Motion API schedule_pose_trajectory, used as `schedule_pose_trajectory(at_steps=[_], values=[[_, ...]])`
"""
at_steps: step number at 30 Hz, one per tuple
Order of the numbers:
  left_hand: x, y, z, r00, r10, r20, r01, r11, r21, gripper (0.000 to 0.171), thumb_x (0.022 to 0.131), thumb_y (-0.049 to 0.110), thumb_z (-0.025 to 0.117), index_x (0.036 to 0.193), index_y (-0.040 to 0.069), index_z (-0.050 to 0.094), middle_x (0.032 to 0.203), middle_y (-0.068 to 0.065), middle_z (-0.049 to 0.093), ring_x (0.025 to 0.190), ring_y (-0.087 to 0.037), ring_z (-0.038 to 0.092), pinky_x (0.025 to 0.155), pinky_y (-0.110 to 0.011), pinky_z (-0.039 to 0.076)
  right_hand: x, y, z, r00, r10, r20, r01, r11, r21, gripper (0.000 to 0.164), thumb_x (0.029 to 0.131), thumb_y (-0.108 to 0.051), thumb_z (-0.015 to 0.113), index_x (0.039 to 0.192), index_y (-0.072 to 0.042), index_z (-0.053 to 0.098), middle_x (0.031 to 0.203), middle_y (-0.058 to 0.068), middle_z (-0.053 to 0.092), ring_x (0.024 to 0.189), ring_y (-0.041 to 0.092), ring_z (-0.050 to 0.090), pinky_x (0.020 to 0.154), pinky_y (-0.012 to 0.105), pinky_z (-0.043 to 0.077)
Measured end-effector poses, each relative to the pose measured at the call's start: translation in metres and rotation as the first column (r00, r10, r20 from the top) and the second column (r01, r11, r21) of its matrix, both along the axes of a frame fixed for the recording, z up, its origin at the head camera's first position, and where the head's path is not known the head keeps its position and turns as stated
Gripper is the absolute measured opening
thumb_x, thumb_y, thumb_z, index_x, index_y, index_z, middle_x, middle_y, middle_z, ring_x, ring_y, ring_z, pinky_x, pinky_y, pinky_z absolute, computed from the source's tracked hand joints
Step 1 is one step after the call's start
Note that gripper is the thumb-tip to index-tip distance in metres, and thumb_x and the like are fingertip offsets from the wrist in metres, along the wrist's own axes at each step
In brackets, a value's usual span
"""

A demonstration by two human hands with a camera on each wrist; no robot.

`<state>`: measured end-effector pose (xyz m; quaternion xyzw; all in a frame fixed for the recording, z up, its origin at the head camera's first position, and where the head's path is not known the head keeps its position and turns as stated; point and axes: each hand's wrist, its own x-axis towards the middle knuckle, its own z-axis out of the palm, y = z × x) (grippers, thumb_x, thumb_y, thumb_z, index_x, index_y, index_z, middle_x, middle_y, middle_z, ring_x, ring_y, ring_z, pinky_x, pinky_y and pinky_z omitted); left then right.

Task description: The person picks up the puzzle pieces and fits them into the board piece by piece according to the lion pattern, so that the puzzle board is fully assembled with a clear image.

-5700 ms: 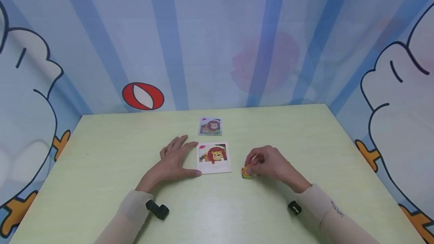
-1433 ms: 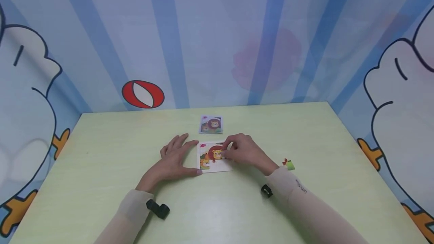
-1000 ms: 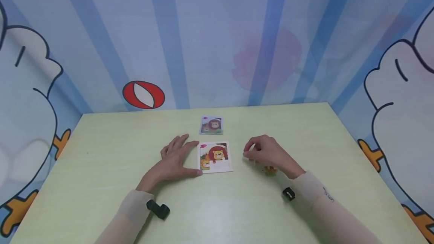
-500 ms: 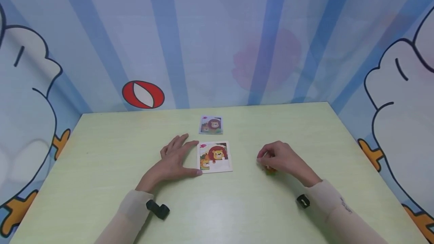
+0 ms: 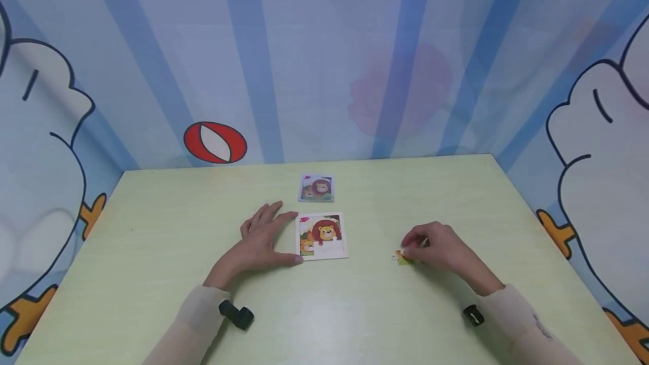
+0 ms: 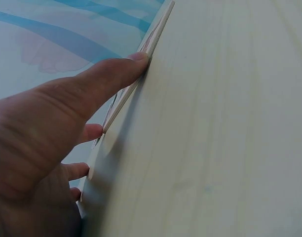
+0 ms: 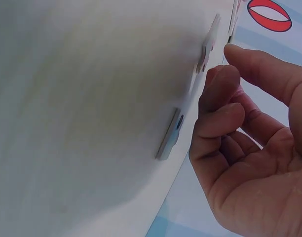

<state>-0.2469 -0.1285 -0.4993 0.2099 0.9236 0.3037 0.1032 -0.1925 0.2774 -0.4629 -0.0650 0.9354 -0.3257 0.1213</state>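
My left hand (image 5: 257, 241) steadies a white-framed puzzle board (image 5: 332, 251); its thumb and index finger are spread straight at the board's left corners. The board shows a lion, a cub piece at lower left, and bare white at lower right. My right hand (image 5: 441, 249) is over a small yellow-green puzzle piece (image 5: 400, 260) lying to the board's right, thumb tip overlapping it. In the right wrist view the fingers are bent, with a gap between thumb and index finger. Under the hand there, another puzzle piece (image 7: 169, 136) lies flat, hidden in the head view.
Behind the board lies a card (image 5: 316, 188) with the lion-and-cub picture. All of it sits on a pale yellow table (image 5: 203, 196), backed by a striped blue cloth (image 5: 314, 72) with cartoon figures. Black cameras are strapped to both wrists.
The cub piece once held in my right hand now lies in the board's lower left. That hand later left the board's right side and moved right, toward the loose piece. My left hand stays put.
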Motion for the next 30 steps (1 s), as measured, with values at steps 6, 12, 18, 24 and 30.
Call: schedule_pose_trajectory(at_steps=[6, 12, 18, 24, 30], values=[[0.0, 0.0002, 0.0006, 1.0, 0.009, 0.016, -0.008, 1.0, -0.027, 0.1, 0.078, 0.049, 0.093, 0.163, 0.026, 0.045, 0.181, -0.014, 0.017, 0.167, -0.043, 0.007, 0.125, -0.075, 0.012, 0.0067, 0.0018, -0.0017, 1.0, -0.009, 0.011, 0.008, 1.0, 0.019, 0.022, 0.088, -0.017, 0.087, 0.107, -0.008, 0.079, 0.09, 0.0, 0.07, 0.083, 0.014, 0.057, 0.072, 0.028, 0.046], [-0.0015, 0.0003, -0.0018, 1.0, 0.014, 0.021, -0.014, 1.0, -0.023, 0.1, 0.079, 0.049, 0.093, 0.163, 0.027, 0.045, 0.181, -0.012, 0.017, 0.168, -0.042, 0.006, 0.126, -0.074, 0.01, 0.0089, 0.0015, -0.0042, 1.0, -0.014, 0.016, 0.013, 1.0, 0.025, 0.023, 0.087, -0.018, 0.088, 0.107, -0.011, 0.079, 0.094, 0.001, 0.07, 0.087, 0.016, 0.056, 0.075, 0.03, 0.047], [-0.0012, 0.0011, 0.0, 0.999, 0.015, 0.028, -0.014, 1.0, -0.025, 0.1, 0.079, 0.049, 0.093, 0.164, 0.028, 0.044, 0.181, -0.012, 0.016, 0.168, -0.042, 0.004, 0.127, -0.074, 0.01, 0.0086, 0.0005, -0.0048, 1.0, -0.02, -0.003, 0.02, 1.0, 0.02, 0.02, 0.086, -0.018, 0.089, 0.1, -0.013, 0.075, 0.095, 0.001, 0.07, 0.084, 0.017, 0.055, 0.071, 0.029, 0.046], [-0.0009, 0.0012, 0.0009, 0.999, 0.015, 0.031, -0.015, 0.999, -0.028, 0.1, 0.079, 0.049, 0.092, 0.164, 0.028, 0.044, 0.181, -0.012, 0.016, 0.168, -0.042, 0.004, 0.127, -0.074, 0.01, 0.0066, -0.0033, -0.0015, 0.998, -0.062, 0.01, 0.063, 0.998, -0.021, 0.014, 0.09, -0.016, 0.086, 0.097, -0.013, 0.074, 0.089, 0.001, 0.074, 0.076, 0.015, 0.062, 0.066, 0.028, 0.051], [-0.0002, 0.0011, 0.0011, 0.999, 0.013, 0.03, -0.012, 1.0, -0.025, 0.1, 0.079, 0.049, 0.092, 0.164, 0.027, 0.044, 0.181, -0.012, 0.015, 0.168, -0.042, 0.004, 0.126, -0.074, 0.01, 0.0004, -0.0078, -0.0022, 0.996, -0.067, 0.056, 0.073, 0.991, -0.115, 0.011, 0.096, -0.018, 0.081, 0.102, -0.011, 0.077, 0.088, 0.002, 0.076, 0.068, 0.017, 0.066, 0.063, 0.031, 0.055]])
